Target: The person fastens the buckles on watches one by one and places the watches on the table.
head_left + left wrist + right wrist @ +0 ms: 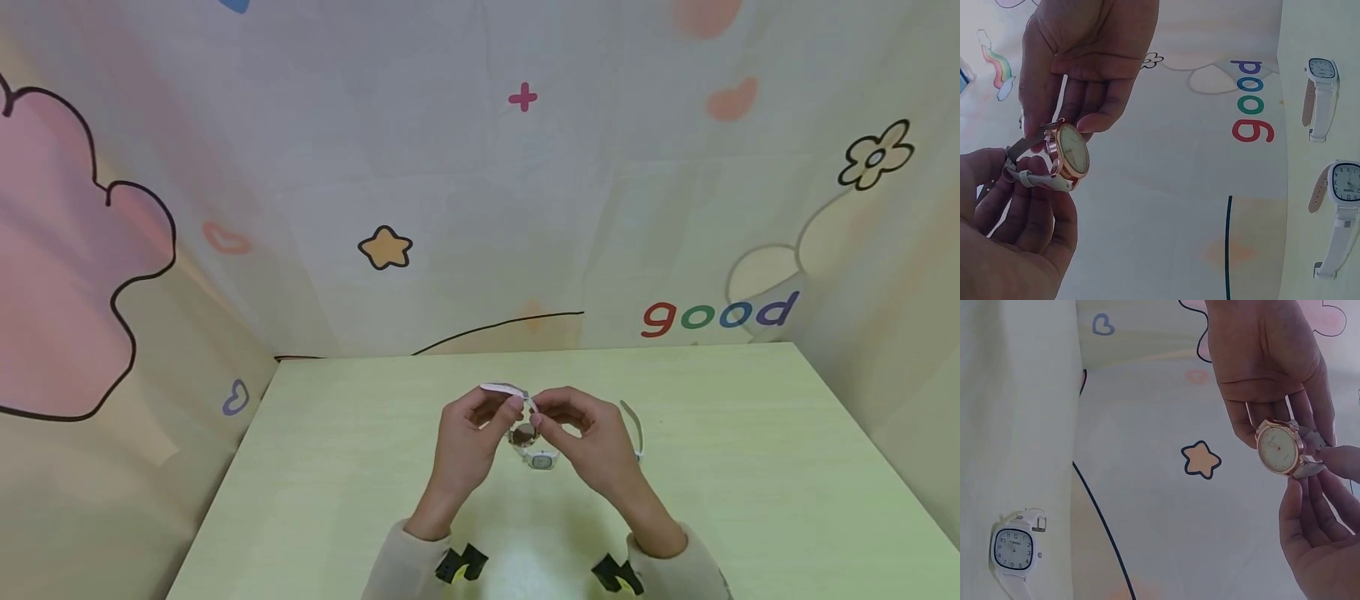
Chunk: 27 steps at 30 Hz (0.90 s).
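Both hands hold a wristwatch (523, 434) above the table; its rose-gold case and pale dial (1074, 150) hang below the fingers. The looped light strap (1311, 469) runs up from the case, and its two ends meet between the fingertips. My left hand (467, 437) pinches the strap on one side, by a small metal buckle (1010, 164). On the other side the strap is pinched by my right hand (597, 440). Fingers cover part of the buckle, so I cannot tell whether it is fastened.
On the pale table (337, 483) lies a white watch (542, 460) with a squarish face, just below the held one. Another white watch (637, 433) lies beyond the right hand, partly hidden by it. A patterned cloth (480, 208) hangs along the table's back and sides.
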Available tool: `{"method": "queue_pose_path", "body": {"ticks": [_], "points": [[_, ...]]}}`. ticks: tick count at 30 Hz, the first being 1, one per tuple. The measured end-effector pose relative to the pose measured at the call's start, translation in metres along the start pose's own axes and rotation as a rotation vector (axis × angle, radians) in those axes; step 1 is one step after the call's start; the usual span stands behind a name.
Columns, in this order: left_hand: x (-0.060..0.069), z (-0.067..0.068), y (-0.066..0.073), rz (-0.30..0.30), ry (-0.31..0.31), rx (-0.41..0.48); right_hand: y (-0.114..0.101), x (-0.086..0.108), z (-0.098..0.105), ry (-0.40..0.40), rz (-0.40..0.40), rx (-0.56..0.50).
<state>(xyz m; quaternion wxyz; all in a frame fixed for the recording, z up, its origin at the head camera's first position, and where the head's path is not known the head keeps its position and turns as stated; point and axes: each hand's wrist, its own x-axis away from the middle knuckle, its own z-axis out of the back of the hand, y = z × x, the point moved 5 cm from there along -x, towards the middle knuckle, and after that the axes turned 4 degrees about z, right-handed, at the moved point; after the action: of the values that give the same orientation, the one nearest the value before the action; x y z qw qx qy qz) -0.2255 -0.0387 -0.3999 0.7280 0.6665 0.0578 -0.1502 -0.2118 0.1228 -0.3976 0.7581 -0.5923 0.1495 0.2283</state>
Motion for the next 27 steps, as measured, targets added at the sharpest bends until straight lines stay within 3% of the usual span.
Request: {"method": "queue_pose_path", "body": {"ticks": [5, 18, 27], "points": [[0.0012, -0.0013, 0.0019, -0.006, 0.004, 0.031, 0.0065, 0.0030, -0.0021, 0.003, -0.018, -0.032], [0.0019, -0.0018, -0.0012, 0.002, -0.030, 0.121, 0.0058, 0.0046, -0.0011, 0.047, 0.044, -0.024], [0.0017, -0.0028, -0.0026, -0.020, -0.019, 0.072, 0.0040, 0.0046, -0.0020, 0.035, 0.060, -0.004]]}}
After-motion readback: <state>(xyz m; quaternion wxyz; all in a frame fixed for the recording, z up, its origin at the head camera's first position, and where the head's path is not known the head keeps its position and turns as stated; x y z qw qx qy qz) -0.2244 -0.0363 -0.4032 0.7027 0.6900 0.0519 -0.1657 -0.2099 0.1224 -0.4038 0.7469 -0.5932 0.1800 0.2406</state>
